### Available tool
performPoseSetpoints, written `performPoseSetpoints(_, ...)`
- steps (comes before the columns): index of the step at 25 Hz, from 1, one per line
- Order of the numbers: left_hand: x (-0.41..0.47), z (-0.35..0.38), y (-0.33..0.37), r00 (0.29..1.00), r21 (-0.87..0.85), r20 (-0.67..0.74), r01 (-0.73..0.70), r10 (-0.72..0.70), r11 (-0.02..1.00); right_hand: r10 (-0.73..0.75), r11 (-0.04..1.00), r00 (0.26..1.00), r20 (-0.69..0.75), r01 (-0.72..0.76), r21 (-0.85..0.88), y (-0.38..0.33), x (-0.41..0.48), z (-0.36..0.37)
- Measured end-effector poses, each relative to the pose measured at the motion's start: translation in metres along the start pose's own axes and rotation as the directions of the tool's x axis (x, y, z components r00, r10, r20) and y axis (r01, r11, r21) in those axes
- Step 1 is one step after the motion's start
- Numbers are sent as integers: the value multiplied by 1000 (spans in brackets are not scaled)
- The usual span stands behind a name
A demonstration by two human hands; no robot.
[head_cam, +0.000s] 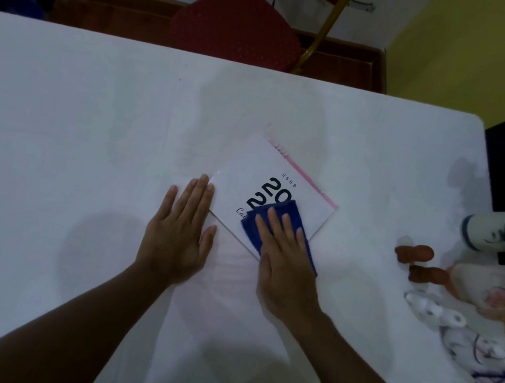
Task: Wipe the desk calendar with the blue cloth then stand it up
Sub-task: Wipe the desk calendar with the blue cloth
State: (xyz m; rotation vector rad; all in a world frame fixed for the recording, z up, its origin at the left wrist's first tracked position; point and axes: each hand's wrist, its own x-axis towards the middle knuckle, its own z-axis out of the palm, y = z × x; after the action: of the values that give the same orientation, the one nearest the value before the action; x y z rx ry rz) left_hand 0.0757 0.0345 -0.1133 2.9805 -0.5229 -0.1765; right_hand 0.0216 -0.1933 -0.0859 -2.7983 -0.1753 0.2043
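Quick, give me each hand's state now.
Left hand: open, flat, at the white desk calendar's left edge.
Right hand: open, flat, pressing the folded blue cloth onto the calendar.

Two bare forearms are seen, with no sleeves, watch or rings worn. The left hand (177, 238) and right hand (287, 261) are uncovered, the nails kept short.

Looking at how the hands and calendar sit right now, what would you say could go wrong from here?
1. The left hand rests flat mostly on the table, only at the desk calendar edge, so the calendar may slide under the wiping.
2. The right hand presses the blue cloth over one corner only; the pink binding edge could go unwiped.
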Motion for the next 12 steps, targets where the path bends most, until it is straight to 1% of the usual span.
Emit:
performPoseSetpoints(1,0,0,0,1000,-1,-9,-3,3,1000,-18,1000,1000,-5,18,4,11,8,-6)
performPoseSetpoints(2,0,1,0,1000,-5,-23,-8,8,1000,1,1000,1000,3,-1,10,21,21,-13)
performPoseSetpoints(5,1,1,-1,999,-24,-42,-11,10,1000,138,988,989,43,-141,69,32,63,-26)
performPoseSetpoints(6,0,1,-1,999,-27,-40,-11,10,1000,151,984,988,40,-154,90,24,64,-23)
performPoseSetpoints(7,0,2,0,999,-29,-35,-12,11,1000,123,987,992,37,-126,101,12,58,-17)
performPoseSetpoints(10,1,3,-1,1000,-23,-16,1,-1,1000,-32,992,996,80,22,127,-19,22,1)
performPoseSetpoints(12,1,3,-1,1000,-14,-12,4,-4,1000,-61,994,996,65,55,92,-20,28,4)
